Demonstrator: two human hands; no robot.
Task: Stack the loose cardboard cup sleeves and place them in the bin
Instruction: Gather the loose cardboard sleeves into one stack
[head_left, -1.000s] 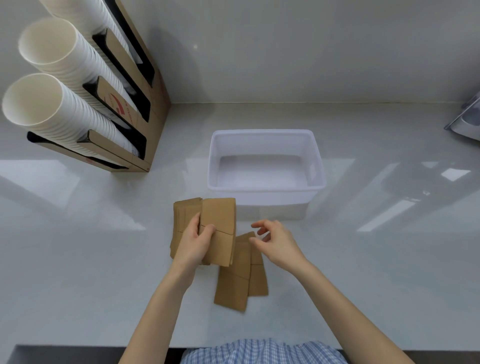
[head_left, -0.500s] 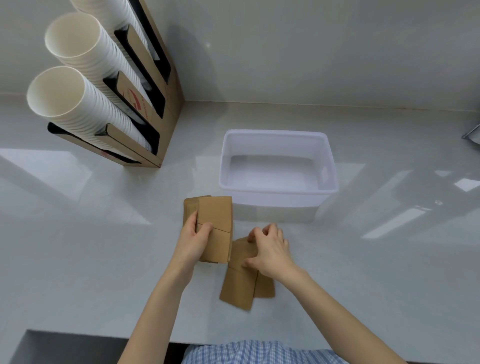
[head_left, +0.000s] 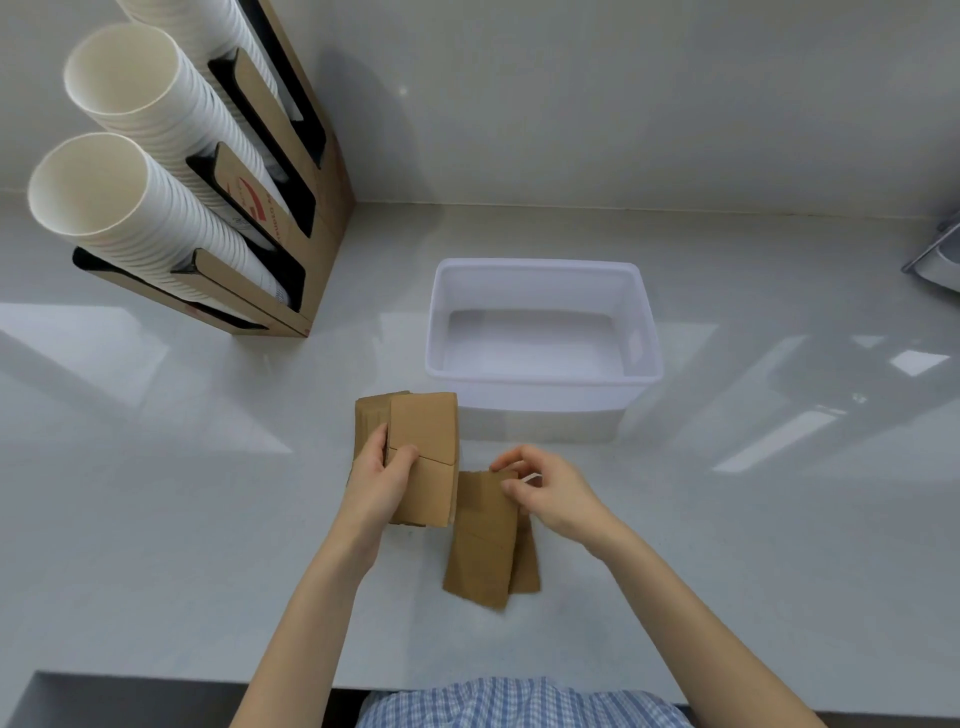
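Stack of cup sleeves (head_left: 423, 457): flat brown kraft cardboard, matte, plain faces, a curved seam line running across the top one; edges not fully squared, a few sleeves fanning out at the far left corner. Held just above the countertop (head_left: 156, 493), directly in front of the bin's near wall. Left hand (head_left: 379, 480) grips the stack at its left edge, thumb across the top face, fingers wrapped underneath.

Loose sleeves (head_left: 485, 540): two at least, same brown card, overlapped and slightly skewed, just right of the stack; their lower ends look blurred. Right hand (head_left: 545, 493) is at their far end, thumb and fingertips pinched on the upper edge of the top sleeve.

Bin (head_left: 540, 387): white translucent plastic, rectangular, holding nothing, standing on the glossy pale grey countertop beyond the hands.

Far left: cardboard cup dispenser (head_left: 291, 218) with stacks of white paper cups (head_left: 130, 208) lying angled, mouths toward the viewer
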